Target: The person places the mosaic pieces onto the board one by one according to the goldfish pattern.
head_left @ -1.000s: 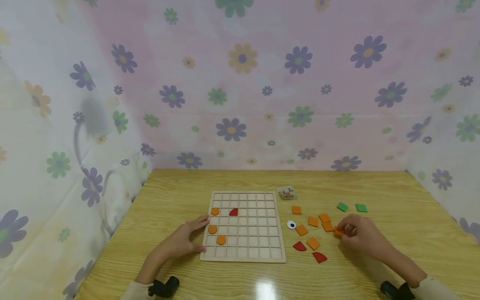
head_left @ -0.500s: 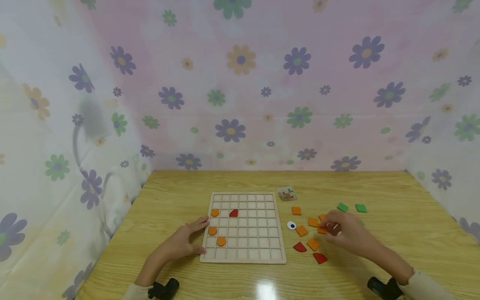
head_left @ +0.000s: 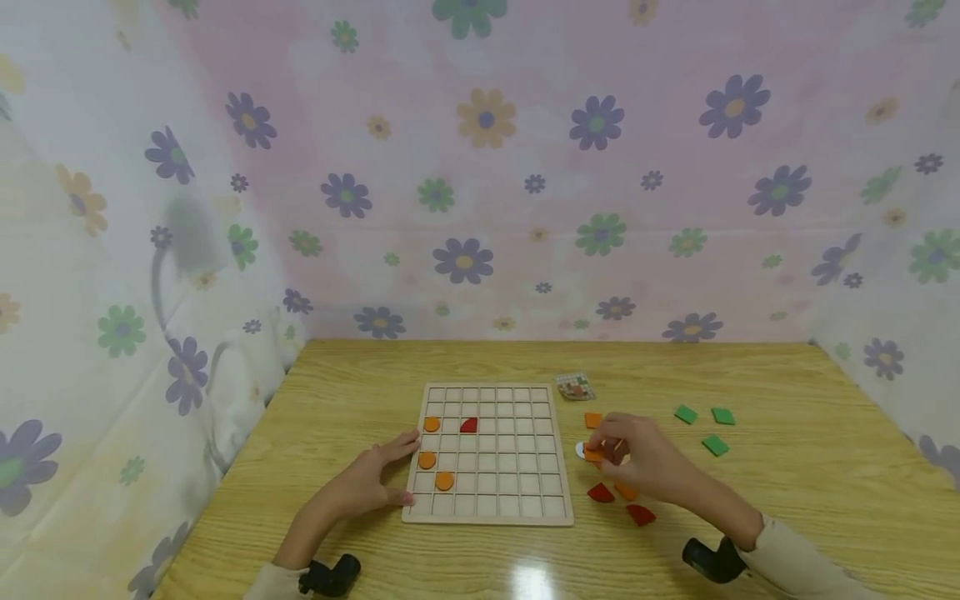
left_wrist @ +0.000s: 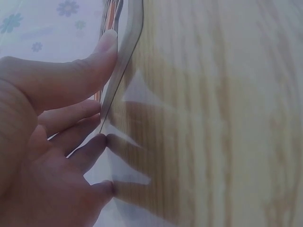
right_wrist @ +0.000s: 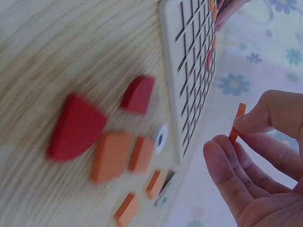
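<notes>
My right hand [head_left: 648,460] pinches an orange square tile [right_wrist: 240,111] between thumb and fingers, above the loose pieces right of the board. In the right wrist view the tile is edge-on and raised off the table. My left hand [head_left: 363,483] touches the left edge of a wooden grid board [head_left: 519,460], thumb and fingers spread along it. On that board lie a red quarter-circle [head_left: 469,426] and three orange discs, one of them a lower orange disc [head_left: 445,481]. The right hand partly covers a white eye disc [head_left: 580,450] and hides some orange tiles.
Two red quarter-circles, one a nearer red piece [head_left: 641,515], lie below the right hand. Loose orange tiles include a far orange tile [head_left: 593,420]. Three green tiles, one a nearest green tile [head_left: 716,446], lie farther right. A small bagged pattern card [head_left: 574,387] is behind the board.
My right hand has moved left toward the board, carrying the orange square tile over the other pieces. A third green tile has come fully into view. The left hand stays at the board's edge.
</notes>
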`<state>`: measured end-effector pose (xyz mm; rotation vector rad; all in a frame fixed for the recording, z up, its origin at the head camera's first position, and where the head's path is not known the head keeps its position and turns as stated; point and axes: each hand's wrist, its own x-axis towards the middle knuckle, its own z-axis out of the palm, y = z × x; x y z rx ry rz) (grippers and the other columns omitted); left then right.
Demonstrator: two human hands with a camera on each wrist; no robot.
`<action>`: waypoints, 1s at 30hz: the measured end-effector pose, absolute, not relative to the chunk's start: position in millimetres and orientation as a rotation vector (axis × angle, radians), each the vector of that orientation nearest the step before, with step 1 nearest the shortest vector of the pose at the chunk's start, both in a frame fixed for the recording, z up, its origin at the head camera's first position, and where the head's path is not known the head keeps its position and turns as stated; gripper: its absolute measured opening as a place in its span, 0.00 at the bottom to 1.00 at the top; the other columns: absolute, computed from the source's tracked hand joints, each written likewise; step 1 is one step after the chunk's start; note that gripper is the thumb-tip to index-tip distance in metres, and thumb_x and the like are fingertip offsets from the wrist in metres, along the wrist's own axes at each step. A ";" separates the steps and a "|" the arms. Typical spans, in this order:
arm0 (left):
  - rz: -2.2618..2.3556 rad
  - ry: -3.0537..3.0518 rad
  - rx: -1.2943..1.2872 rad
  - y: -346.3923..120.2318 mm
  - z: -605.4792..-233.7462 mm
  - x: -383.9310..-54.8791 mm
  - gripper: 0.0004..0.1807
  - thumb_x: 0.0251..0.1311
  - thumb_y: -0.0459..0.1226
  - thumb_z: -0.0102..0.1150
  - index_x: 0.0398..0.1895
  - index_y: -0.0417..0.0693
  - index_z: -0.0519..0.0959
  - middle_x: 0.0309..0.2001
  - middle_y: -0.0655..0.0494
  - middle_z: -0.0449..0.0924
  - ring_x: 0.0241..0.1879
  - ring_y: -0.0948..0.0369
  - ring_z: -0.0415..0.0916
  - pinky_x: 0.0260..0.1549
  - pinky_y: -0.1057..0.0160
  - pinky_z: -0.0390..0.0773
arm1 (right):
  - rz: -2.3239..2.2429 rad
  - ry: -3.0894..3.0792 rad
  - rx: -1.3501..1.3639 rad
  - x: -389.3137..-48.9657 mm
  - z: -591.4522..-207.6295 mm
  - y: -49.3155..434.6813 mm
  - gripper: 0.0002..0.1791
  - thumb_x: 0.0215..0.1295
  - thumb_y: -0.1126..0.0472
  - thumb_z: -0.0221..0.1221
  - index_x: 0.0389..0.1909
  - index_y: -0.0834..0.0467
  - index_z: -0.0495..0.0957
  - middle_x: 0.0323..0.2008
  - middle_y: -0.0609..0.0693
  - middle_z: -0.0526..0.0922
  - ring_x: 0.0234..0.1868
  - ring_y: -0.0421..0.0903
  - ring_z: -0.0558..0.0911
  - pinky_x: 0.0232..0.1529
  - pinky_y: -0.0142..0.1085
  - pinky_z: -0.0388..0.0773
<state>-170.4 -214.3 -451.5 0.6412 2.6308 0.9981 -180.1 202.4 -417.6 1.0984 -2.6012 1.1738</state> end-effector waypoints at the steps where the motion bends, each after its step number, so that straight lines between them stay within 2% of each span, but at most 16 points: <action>1: 1.001 2.630 0.641 -214.4 -451.3 -170.5 0.43 0.50 0.39 0.70 0.69 0.38 0.61 0.72 0.47 0.51 0.71 0.47 0.47 0.65 0.36 0.39 | 1.181 -2.591 1.113 -181.0 -417.1 198.2 0.11 0.48 0.75 0.62 0.31 0.58 0.81 0.29 0.49 0.77 0.26 0.35 0.76 0.23 0.30 0.79; 4: 1.010 2.625 0.643 -214.6 -450.3 -170.4 0.43 0.50 0.39 0.70 0.69 0.37 0.62 0.72 0.46 0.51 0.71 0.45 0.47 0.64 0.35 0.38 | 1.212 -2.557 1.150 -183.5 -416.6 186.0 0.11 0.47 0.76 0.60 0.31 0.60 0.81 0.28 0.51 0.77 0.26 0.36 0.76 0.23 0.30 0.79; 11: 1.022 2.614 0.637 -213.0 -448.6 -169.8 0.43 0.49 0.38 0.70 0.69 0.37 0.62 0.72 0.45 0.52 0.71 0.45 0.46 0.64 0.34 0.37 | 1.228 -2.593 1.131 -189.1 -419.9 162.2 0.11 0.48 0.76 0.60 0.30 0.58 0.81 0.31 0.46 0.78 0.25 0.35 0.76 0.24 0.29 0.79; 17: 1.026 2.618 0.631 -211.7 -446.2 -169.2 0.43 0.49 0.37 0.70 0.69 0.37 0.62 0.72 0.44 0.51 0.70 0.45 0.47 0.64 0.35 0.38 | 1.240 -2.593 1.156 -194.6 -421.8 145.6 0.11 0.48 0.75 0.60 0.30 0.59 0.81 0.30 0.47 0.79 0.26 0.36 0.76 0.25 0.29 0.79; 30: 0.979 2.630 0.631 -214.1 -450.5 -171.2 0.43 0.51 0.36 0.69 0.70 0.39 0.61 0.73 0.48 0.50 0.71 0.46 0.47 0.65 0.36 0.40 | 1.243 -2.651 1.187 -200.8 -427.8 117.1 0.09 0.51 0.72 0.60 0.33 0.59 0.82 0.31 0.47 0.79 0.27 0.38 0.77 0.27 0.28 0.78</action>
